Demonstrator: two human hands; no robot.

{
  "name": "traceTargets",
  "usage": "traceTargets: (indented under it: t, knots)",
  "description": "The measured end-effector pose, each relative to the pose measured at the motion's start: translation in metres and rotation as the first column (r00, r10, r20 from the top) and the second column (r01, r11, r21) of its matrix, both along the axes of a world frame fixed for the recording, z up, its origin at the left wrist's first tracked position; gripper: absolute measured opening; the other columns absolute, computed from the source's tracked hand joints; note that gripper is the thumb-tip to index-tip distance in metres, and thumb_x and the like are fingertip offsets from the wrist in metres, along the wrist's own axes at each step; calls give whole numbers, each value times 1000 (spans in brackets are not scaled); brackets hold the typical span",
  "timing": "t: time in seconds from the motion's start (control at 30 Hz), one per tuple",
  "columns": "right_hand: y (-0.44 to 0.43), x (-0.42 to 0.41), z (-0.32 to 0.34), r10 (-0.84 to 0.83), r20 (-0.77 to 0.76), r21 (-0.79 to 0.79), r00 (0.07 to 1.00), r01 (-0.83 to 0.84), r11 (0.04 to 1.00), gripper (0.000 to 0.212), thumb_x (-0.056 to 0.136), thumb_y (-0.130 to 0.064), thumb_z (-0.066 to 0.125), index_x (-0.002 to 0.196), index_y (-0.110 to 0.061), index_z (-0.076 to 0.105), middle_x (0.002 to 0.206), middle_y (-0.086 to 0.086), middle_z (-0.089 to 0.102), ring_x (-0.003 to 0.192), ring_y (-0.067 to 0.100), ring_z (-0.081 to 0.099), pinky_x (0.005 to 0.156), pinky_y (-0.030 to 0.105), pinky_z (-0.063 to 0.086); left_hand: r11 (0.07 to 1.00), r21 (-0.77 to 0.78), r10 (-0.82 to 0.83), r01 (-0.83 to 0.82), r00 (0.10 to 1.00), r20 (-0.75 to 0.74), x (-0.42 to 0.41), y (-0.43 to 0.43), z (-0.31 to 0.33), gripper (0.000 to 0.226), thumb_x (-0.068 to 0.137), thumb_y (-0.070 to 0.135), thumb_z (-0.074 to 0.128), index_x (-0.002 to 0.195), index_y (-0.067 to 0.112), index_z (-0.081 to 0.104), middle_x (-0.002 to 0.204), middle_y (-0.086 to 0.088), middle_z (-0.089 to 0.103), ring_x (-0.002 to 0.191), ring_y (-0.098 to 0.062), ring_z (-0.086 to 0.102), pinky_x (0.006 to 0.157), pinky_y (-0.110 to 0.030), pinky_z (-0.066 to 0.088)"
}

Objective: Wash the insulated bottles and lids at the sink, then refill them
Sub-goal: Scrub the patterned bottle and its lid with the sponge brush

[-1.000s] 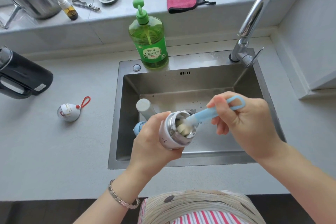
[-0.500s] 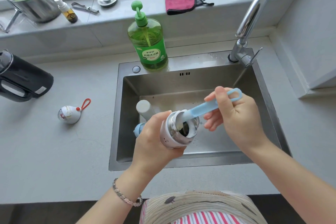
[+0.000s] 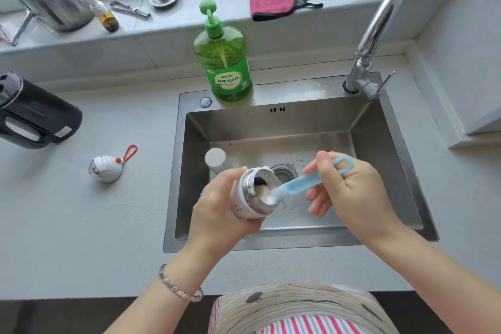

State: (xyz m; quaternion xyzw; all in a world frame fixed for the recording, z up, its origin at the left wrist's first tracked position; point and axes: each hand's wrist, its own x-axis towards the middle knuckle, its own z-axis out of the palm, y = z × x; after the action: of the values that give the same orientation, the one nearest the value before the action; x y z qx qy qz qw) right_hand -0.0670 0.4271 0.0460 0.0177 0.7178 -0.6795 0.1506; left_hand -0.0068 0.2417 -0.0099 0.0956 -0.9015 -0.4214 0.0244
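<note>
Over the stainless-steel sink [image 3: 379, 127], the left hand [image 3: 217, 214] grips a small white insulated bottle [image 3: 250, 198] tilted; the right hand [image 3: 349, 192] pinches a pale-blue sponge brush [image 3: 298, 184] at its mouth. Soapy steel could slip and drop.

Home kitchen, steel sink [image 3: 379, 127], faucet [image 3: 379, 22], dish soap [image 3: 225, 62], windowsill [image 3: 189, 22]

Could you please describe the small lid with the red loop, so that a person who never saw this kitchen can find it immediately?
Start at the steel sink and look to the grey countertop on its left. There, nearer the sink than the black kettle, a small white egg-shaped lid lies alone on its side. Its red cord loop is the only red thing on that counter.
</note>
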Motion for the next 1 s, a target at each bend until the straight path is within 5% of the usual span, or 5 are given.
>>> traceTargets:
  t: [0.17, 0.47, 0.57, 0.8, 1.0]
  knots:
    - [-9, -11, 2, -15, 77, -85, 997, 22, 996, 34, 96, -25, 42, 76, -2, 58, 45, 10, 57, 35, 21, 56, 33, 22, 44, 1000, 8, -27, 27, 999, 40, 8, 10, -11, 76, 52, 30, 84, 110, 51, 41, 111, 36, 47, 96, 0, 53, 81, -27, 49]
    - [-12, 6, 3, -32, 113, -121, 993, 46, 992, 32, 95, -25, 42, 76, -3, 57, 44, 11, 56, 34, 21, 55, 33, 23, 44, 997, 78, -19, 20, 1000, -17, 5, 5, -12, 71, 49, 35, 81, 103, 62, 44, 107, 27, 56, 96, 0, 57, 78, -21, 48]
    - [-12, 0, 7, -94, 73, -123, 993, 102, 987, 31, 94, -29, 43, 79, -5, 58, 47, 12, 59, 38, 24, 58, 36, 26, 48, 991, 131, 22, -19, 999, -23, 9, 2, -18, 73, 51, 19, 89, 103, 50, 48, 103, 25, 58, 94, 2, 58, 76, -15, 45]
    - [-36, 31, -4, -37, 38, -123, 999, 42, 992, 33, 84, -42, 42, 75, -16, 60, 50, 8, 59, 40, 23, 53, 41, 23, 43, 997, 79, 2, 18, 969, -246, 8, 11, -20, 71, 55, 36, 80, 114, 28, 42, 104, -4, 63, 91, -18, 63, 80, -23, 51]
    - [-20, 21, 4, 1, 95, -139, 995, 12, 990, 38, 96, -27, 37, 76, -7, 62, 49, 7, 57, 35, 14, 49, 34, 19, 37, 995, 88, 71, -47, 955, -289, 4, -5, -22, 77, 52, 18, 90, 112, 26, 42, 105, 24, 57, 94, 1, 58, 82, -10, 44]
